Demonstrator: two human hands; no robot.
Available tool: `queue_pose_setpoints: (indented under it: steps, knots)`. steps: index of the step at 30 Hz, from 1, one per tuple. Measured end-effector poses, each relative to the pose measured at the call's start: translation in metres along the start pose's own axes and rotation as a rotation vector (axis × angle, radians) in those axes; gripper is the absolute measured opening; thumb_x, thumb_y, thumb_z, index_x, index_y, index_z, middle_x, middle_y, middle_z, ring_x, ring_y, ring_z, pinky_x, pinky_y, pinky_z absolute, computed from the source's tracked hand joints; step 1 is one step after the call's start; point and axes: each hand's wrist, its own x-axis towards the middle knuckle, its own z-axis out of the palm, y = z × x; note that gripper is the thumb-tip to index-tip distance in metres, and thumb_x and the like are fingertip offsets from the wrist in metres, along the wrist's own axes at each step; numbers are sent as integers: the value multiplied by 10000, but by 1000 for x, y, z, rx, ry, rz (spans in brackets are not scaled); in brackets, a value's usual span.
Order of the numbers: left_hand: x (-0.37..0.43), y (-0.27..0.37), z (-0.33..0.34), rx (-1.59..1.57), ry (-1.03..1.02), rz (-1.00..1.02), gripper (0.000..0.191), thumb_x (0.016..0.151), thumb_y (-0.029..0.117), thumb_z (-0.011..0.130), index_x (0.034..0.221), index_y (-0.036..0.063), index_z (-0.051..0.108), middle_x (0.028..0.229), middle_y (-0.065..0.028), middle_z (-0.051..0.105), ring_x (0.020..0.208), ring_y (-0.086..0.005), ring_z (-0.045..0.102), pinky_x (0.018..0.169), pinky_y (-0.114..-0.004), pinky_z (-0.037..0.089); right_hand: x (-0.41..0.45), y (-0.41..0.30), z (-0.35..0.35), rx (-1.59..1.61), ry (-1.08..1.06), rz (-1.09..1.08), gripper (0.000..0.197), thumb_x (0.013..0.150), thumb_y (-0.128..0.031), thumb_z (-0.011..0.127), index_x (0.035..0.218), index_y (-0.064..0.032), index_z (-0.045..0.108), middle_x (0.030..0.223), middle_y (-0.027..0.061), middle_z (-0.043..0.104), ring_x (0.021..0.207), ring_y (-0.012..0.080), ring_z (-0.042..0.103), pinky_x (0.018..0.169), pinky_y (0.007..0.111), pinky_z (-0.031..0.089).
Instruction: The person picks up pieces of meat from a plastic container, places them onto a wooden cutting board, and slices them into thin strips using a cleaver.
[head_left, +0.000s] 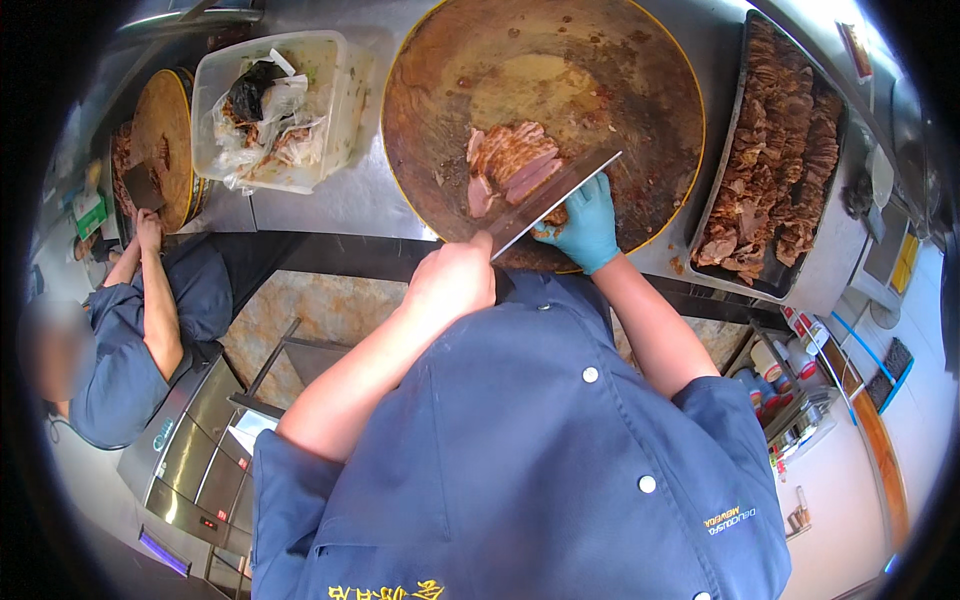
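Observation:
A large round wooden chopping block with a yellow rim lies before me. My left hand, bare, grips a broad cleaver at its lower left end. The blade slants up and right across the block's near part. Sliced browned meat with pink cut faces lies just beyond the blade. On the near side, my right hand, in a blue-green glove, holds a browned piece of meat against the block, its fingers close to the blade. The blade and glove hide part of this piece.
A black tray of sliced meat stands right of the block. To the left is a clear plastic tub with plastic bags and scraps. Farther left, a co-worker holds a cleaver at another round block. A metal counter supports these things.

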Motion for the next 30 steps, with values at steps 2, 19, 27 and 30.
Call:
queue_pose_setpoints:
  steps: [2, 19, 27, 30]
  knots:
    - [4, 0, 1, 5, -22, -8, 191, 835, 98, 534, 1001, 9, 561, 784, -318, 637, 822, -496, 641, 758, -593, 502, -1, 0, 1, 9, 4, -2, 683, 612, -401, 849, 1158, -69, 608, 1126, 158, 577, 1051, 398, 526, 931, 506, 442]
    - [57, 4, 26, -111, 222, 122, 324, 860, 107, 539, 1162, -3, 582, 857, -308, 656, 846, -491, 643, 810, -559, 507, -4, -3, 1, 29, -20, 52, 651, 625, -357, 859, 1149, -62, 610, 1160, 177, 550, 1083, 398, 510, 940, 512, 420]
    - [17, 15, 7, -23, 191, 168, 263, 859, 118, 545, 1085, -13, 579, 817, -293, 655, 809, -486, 643, 770, -560, 514, -8, -4, 4, -10, 58, 73, 619, 602, -363, 851, 1104, -79, 625, 1150, 161, 557, 1087, 403, 497, 977, 514, 407]
    - [-4, 10, 3, 21, 134, 157, 155, 838, 86, 540, 954, -15, 559, 762, -293, 644, 781, -476, 649, 743, -571, 512, -7, -2, 4, -4, 62, 50, 688, 595, -362, 855, 1165, -71, 603, 1180, 170, 558, 1095, 416, 492, 982, 520, 407]
